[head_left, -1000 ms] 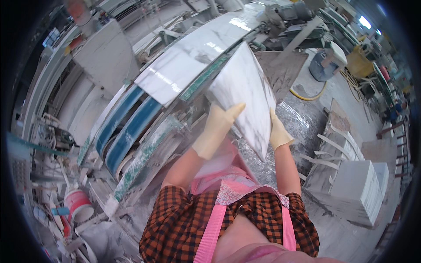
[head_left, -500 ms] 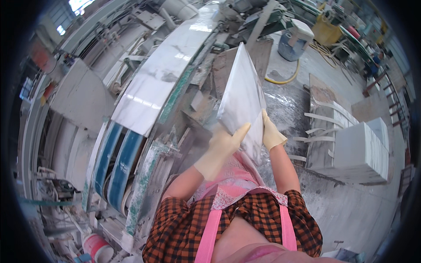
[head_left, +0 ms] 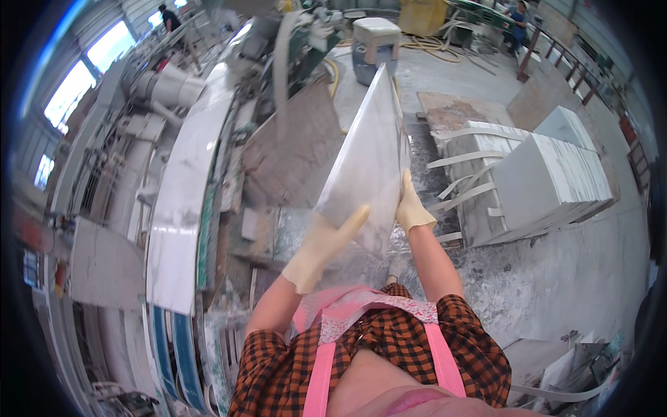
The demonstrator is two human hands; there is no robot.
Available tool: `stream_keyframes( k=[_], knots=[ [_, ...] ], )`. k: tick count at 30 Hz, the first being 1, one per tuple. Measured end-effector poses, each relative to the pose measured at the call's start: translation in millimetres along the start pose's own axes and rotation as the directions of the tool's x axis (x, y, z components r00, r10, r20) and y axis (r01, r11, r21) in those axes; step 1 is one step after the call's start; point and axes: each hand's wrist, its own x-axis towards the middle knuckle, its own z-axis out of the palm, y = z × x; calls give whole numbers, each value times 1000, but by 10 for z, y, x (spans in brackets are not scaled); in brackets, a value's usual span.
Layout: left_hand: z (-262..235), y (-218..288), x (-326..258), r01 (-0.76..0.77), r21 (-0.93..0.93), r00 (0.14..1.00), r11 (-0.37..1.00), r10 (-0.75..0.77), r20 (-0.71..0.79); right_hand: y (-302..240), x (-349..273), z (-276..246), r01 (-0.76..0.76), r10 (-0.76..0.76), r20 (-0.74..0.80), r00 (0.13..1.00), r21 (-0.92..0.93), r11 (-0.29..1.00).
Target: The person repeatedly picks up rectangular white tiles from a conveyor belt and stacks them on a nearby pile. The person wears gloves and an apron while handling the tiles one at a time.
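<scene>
A white marble tile [head_left: 365,163] is held on edge in front of my body, its upper corner pointing away from me. My left hand [head_left: 322,249], in a cream rubber glove, grips the near left part of the tile, thumb along its face. On the tile's other side, my right hand [head_left: 413,206], gloved alike, is closed against its right edge; its fingertips are partly hidden. To the right stands a stack of marble tiles [head_left: 528,177] on edge, with pale straps [head_left: 472,156] lying loosely over part of it. The tile touches neither the stack nor the conveyor.
Along the left runs a conveyor with blue belts [head_left: 174,347] carrying a long white slab [head_left: 182,208]. A brown board [head_left: 295,142] leans beyond my left hand. A blue-grey container [head_left: 375,52] and a yellow hose [head_left: 434,48] lie farther ahead. Two people appear in the far background.
My view has turned to the right, so the conveyor sits farther left and the stack has shifted left in view. Both hands still hold the tile, which has swung round with me.
</scene>
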Motion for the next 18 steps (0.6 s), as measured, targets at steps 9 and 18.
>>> stream_keyframes(
  k=[9,18],
  knots=[
    [791,579,2604,473,93,781,876,-466,416,-1327,818,-1207,-55,82,-127,989,204,977],
    [1848,466,3490,278,280,853,919,-370,368,-1817,1094,-1746,-140,201,-375,905,185,973]
  ],
)
